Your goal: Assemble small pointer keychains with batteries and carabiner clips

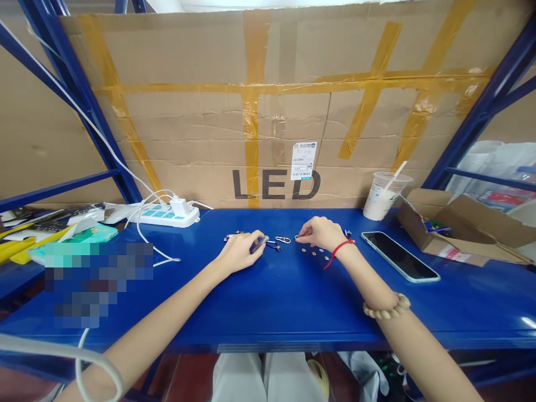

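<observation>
My left hand (239, 252) rests on the blue table with its fingers curled round a small grey, flat-looking object (259, 244). Under and beside it lie a dark cord with metal ends (274, 246) and other small pieces, partly hidden by the hand. To its right is a silver carabiner clip (283, 240). My right hand (321, 231) has thumb and fingers pinched together at the tabletop, by a tiny silvery piece (297, 237) too small to name. Several small round discs like coins (314, 253) lie below that hand. A little blue item (347, 233) is behind its wrist.
On the right are a phone (400, 257), a plastic cup with a straw (380, 195) and an open cardboard box (444, 234). A white power strip (167, 215) with cables stands at the back left, near packets (79, 240). Taped cardboard (201, 134) closes off the back.
</observation>
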`<control>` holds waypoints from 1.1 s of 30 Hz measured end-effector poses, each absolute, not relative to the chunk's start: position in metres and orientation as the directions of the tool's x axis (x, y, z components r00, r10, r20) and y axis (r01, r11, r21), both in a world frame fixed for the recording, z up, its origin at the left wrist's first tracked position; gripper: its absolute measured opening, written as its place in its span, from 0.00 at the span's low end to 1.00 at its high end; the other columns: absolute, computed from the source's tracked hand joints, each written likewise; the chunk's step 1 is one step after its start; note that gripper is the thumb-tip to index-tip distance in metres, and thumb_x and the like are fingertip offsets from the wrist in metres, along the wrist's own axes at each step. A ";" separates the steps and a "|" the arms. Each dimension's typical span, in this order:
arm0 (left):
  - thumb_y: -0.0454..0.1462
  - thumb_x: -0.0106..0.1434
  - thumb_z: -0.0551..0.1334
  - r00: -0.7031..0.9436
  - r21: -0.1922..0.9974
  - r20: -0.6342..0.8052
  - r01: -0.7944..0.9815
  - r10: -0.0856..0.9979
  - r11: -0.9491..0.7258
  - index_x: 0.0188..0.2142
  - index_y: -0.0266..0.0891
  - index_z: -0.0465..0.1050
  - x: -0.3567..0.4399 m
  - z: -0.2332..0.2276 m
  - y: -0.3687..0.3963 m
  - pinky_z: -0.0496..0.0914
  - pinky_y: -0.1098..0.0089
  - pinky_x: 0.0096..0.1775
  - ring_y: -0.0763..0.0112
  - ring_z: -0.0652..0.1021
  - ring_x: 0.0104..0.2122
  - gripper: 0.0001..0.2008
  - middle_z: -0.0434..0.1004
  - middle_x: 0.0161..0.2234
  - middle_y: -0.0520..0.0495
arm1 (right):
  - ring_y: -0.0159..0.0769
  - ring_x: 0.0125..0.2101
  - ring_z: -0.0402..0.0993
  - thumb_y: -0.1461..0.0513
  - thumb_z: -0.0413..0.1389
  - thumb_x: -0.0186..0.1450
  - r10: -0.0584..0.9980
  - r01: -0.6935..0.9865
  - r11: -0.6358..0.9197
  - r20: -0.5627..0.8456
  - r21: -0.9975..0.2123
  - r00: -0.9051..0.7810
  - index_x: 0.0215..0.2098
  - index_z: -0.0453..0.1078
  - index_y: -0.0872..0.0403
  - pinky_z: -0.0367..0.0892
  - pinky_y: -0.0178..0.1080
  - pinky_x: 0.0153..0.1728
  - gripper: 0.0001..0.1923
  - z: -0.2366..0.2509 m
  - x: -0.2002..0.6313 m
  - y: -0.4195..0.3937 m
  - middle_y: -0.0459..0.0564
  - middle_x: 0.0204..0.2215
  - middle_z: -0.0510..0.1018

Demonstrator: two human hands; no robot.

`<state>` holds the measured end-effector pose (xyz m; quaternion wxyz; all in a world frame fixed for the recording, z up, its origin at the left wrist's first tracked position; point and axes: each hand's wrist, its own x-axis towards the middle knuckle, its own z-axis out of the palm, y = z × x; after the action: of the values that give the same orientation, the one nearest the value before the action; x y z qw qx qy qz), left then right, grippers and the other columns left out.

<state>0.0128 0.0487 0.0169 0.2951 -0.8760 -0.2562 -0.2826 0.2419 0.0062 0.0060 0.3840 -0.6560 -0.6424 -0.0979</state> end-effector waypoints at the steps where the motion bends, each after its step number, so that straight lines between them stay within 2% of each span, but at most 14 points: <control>1: 0.42 0.62 0.50 0.710 -0.373 0.645 0.614 0.281 -0.695 0.38 0.43 0.65 0.013 0.017 0.049 0.62 0.76 0.28 0.75 0.74 0.26 0.10 0.74 0.26 0.55 | 0.39 0.33 0.75 0.57 0.62 0.50 0.808 0.922 0.085 0.567 -0.378 0.158 0.27 0.76 0.50 0.66 0.35 0.31 0.07 0.005 0.244 0.006 0.47 0.28 0.79; 4: 0.42 0.62 0.50 0.714 -0.371 0.642 0.607 0.279 -0.702 0.38 0.43 0.66 0.013 0.017 0.048 0.62 0.76 0.27 0.75 0.74 0.26 0.10 0.74 0.26 0.55 | 0.38 0.29 0.76 0.58 0.64 0.47 0.900 0.918 0.018 0.407 -0.397 0.158 0.27 0.76 0.54 0.68 0.35 0.29 0.10 0.004 0.249 0.006 0.49 0.23 0.78; 8: 0.42 0.62 0.50 0.719 -0.358 0.634 0.601 0.286 -0.715 0.38 0.43 0.66 0.013 0.017 0.047 0.61 0.77 0.26 0.76 0.74 0.25 0.10 0.74 0.26 0.56 | 0.33 0.22 0.74 0.64 0.64 0.45 0.953 0.856 0.026 0.271 -0.516 0.134 0.29 0.76 0.58 0.69 0.30 0.22 0.11 0.001 0.255 0.009 0.49 0.20 0.77; 11: 0.42 0.62 0.51 0.722 -0.355 0.627 0.598 0.291 -0.718 0.38 0.42 0.66 0.014 0.017 0.047 0.60 0.77 0.27 0.77 0.73 0.25 0.10 0.74 0.27 0.55 | 0.32 0.22 0.74 0.67 0.63 0.45 0.964 0.804 0.084 0.253 -0.589 0.085 0.29 0.75 0.60 0.69 0.28 0.20 0.11 -0.002 0.256 0.014 0.49 0.20 0.77; 14: 0.42 0.62 0.51 0.728 -0.358 0.619 0.595 0.294 -0.720 0.38 0.42 0.66 0.014 0.017 0.048 0.60 0.77 0.27 0.77 0.73 0.25 0.10 0.74 0.27 0.55 | 0.33 0.24 0.75 0.67 0.62 0.47 0.965 0.755 0.145 0.262 -0.639 0.036 0.28 0.75 0.60 0.68 0.26 0.19 0.09 -0.005 0.256 0.020 0.50 0.21 0.77; 18: 0.42 0.62 0.51 0.734 -0.364 0.622 0.581 0.274 -0.728 0.39 0.42 0.65 0.013 0.015 0.052 0.60 0.77 0.27 0.77 0.73 0.25 0.10 0.75 0.27 0.55 | 0.33 0.26 0.75 0.63 0.61 0.49 0.955 0.769 0.195 0.296 -0.609 -0.008 0.28 0.75 0.59 0.66 0.26 0.17 0.08 -0.008 0.253 0.025 0.52 0.23 0.78; 21: 0.42 0.62 0.51 0.737 -0.372 0.622 0.575 0.265 -0.729 0.40 0.42 0.65 0.012 0.014 0.054 0.61 0.76 0.28 0.77 0.73 0.24 0.10 0.75 0.27 0.54 | 0.32 0.25 0.74 0.64 0.59 0.50 0.950 0.772 0.234 0.309 -0.591 -0.051 0.27 0.75 0.59 0.65 0.26 0.17 0.07 -0.007 0.248 0.025 0.52 0.23 0.78; 27: 0.43 0.63 0.50 0.732 -0.379 0.622 0.592 0.278 -0.711 0.40 0.41 0.66 0.012 0.015 0.052 0.62 0.76 0.29 0.75 0.74 0.25 0.12 0.76 0.28 0.53 | 0.31 0.23 0.73 0.65 0.58 0.50 0.953 0.764 0.202 0.303 -0.613 -0.008 0.23 0.74 0.61 0.65 0.26 0.17 0.06 -0.004 0.240 0.020 0.52 0.20 0.77; 33: 0.43 0.63 0.50 0.746 -0.407 0.610 0.583 0.266 -0.703 0.41 0.41 0.65 0.012 0.015 0.052 0.64 0.76 0.30 0.74 0.75 0.27 0.12 0.76 0.29 0.52 | 0.30 0.24 0.74 0.62 0.59 0.49 0.964 0.722 0.213 0.261 -0.658 -0.046 0.23 0.74 0.60 0.66 0.25 0.18 0.07 -0.003 0.241 0.023 0.53 0.24 0.78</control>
<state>0.0123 0.0523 0.0146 0.3013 -0.8846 -0.2399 -0.2631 0.2408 0.0234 -0.0031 0.3391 -0.6015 -0.7011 0.1782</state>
